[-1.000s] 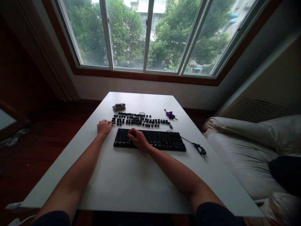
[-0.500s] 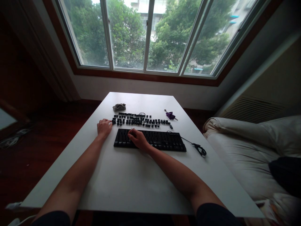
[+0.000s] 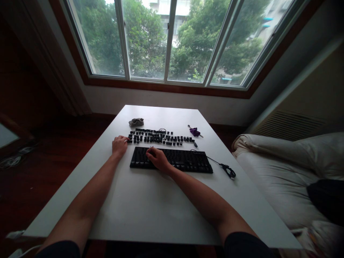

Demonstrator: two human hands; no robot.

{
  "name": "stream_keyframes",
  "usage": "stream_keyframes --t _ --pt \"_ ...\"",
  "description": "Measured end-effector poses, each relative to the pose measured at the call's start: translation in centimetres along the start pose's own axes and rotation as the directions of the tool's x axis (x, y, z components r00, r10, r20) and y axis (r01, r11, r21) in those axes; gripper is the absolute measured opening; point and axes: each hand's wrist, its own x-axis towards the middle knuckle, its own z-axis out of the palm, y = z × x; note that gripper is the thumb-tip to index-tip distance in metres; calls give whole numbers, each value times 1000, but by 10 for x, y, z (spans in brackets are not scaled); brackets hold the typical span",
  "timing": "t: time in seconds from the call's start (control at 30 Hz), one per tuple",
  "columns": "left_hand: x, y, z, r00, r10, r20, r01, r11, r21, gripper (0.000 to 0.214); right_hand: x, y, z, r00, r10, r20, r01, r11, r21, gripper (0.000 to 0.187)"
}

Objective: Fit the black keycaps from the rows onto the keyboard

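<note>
A black keyboard (image 3: 185, 160) lies across the middle of the white table (image 3: 150, 211). Behind it, several loose black keycaps (image 3: 158, 137) sit in rows. My right hand (image 3: 157, 157) rests on the keyboard's left part, fingers pinched round a thin wire tool whose tip shows at the keys. My left hand (image 3: 119, 144) lies on the table left of the keyboard, fingers curled, fingertips touching the leftmost loose keycaps. What it holds, if anything, is too small to see.
A crumpled grey cloth (image 3: 136, 122) lies behind the keycaps. A purple tool (image 3: 195, 131) sits at the back right. The keyboard's cable (image 3: 227, 169) trails to the right edge. A white sofa (image 3: 285, 172) stands right of the table; windows behind.
My left hand has crept slightly right toward the leftmost keycaps. The right hand stays in place on the keyboard.
</note>
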Motion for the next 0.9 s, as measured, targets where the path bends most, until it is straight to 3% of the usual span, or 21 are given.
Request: stream_keyframes --t 0.43,0.9 --pt "2 -3 6 998 38 -54 -39 999 -34 27 0 0 0 1000 -15 -3 15 1000 -28 20" --pt "2 -4 9 997 72 -41 -74 996 -50 26 0 0 1 1000 -13 -18 12 1000 -18 19"
